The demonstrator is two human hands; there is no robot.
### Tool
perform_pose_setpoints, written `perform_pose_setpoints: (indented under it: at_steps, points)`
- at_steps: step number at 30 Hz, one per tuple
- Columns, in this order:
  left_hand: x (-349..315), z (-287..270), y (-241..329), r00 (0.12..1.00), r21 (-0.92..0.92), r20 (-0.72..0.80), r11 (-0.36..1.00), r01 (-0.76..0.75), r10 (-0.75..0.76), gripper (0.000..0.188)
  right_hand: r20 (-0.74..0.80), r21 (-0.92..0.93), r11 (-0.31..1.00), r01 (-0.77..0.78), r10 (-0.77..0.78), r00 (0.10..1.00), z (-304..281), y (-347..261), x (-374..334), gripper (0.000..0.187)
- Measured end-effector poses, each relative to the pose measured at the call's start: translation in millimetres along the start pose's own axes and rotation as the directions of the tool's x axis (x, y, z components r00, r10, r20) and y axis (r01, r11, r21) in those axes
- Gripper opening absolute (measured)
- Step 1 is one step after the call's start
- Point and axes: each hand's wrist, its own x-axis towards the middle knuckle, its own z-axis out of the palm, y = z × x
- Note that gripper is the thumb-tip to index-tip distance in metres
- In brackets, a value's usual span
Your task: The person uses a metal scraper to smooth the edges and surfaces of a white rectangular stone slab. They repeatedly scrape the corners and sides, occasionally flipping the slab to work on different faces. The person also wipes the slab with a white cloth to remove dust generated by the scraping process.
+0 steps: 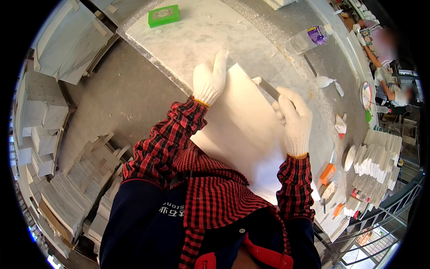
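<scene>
A pale, flat stone slab (242, 119) leans tilted between my forearms, its lower part near my apron. Against its upper left edge is my left hand (209, 78), in a white knit glove, gripping the slab with one digit pointing up; its other fingers are hidden behind the slab. A small white tip (256, 80) pokes out past the slab's right edge; I cannot tell whether it is a glove fingertip. My right hand (295, 119), also gloved, is closed around a thin dark flat blade (270, 90) beside the slab's right edge.
The marble-topped table (210, 27) carries a green box (163, 16), a plastic bottle (309, 39) with a purple label and an orange block (327, 173). Stacked white pieces (378, 154) stand right; stone slabs (74, 45) stand left. Other people (380, 45) work at far right.
</scene>
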Motion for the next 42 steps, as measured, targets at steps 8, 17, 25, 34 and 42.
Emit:
perform_pose_setpoints:
  at_steps: [8,17,25,34,42]
  points:
    - [1.0,-1.6,0.4,1.000,0.045,0.014,0.999,0.019,-0.020,0.060,0.004,-0.003,0.999,0.034,-0.034,0.999,5.6,0.1,3.2,0.025]
    - [0.2,-2.2,1.0,1.000,0.029,0.018,1.000,-0.004,0.004,0.054,-0.022,-0.020,0.998,0.055,-0.055,0.998,11.3,-0.1,5.3,0.023]
    - [0.6,-2.0,-1.2,0.998,0.043,0.024,0.998,-0.053,0.052,0.050,-0.026,-0.018,0.999,0.052,-0.052,0.998,14.6,-0.8,7.3,0.023]
    - [1.4,-0.9,-2.7,0.998,0.014,0.030,0.999,-0.047,0.047,0.051,-0.026,-0.025,0.999,0.043,-0.044,0.999,16.1,-1.7,10.2,0.023]
    - [1.7,-1.5,-2.1,1.000,0.005,0.026,1.000,-0.015,0.014,0.052,-0.007,0.007,1.000,0.027,-0.027,1.000,14.3,-4.1,7.2,0.026]
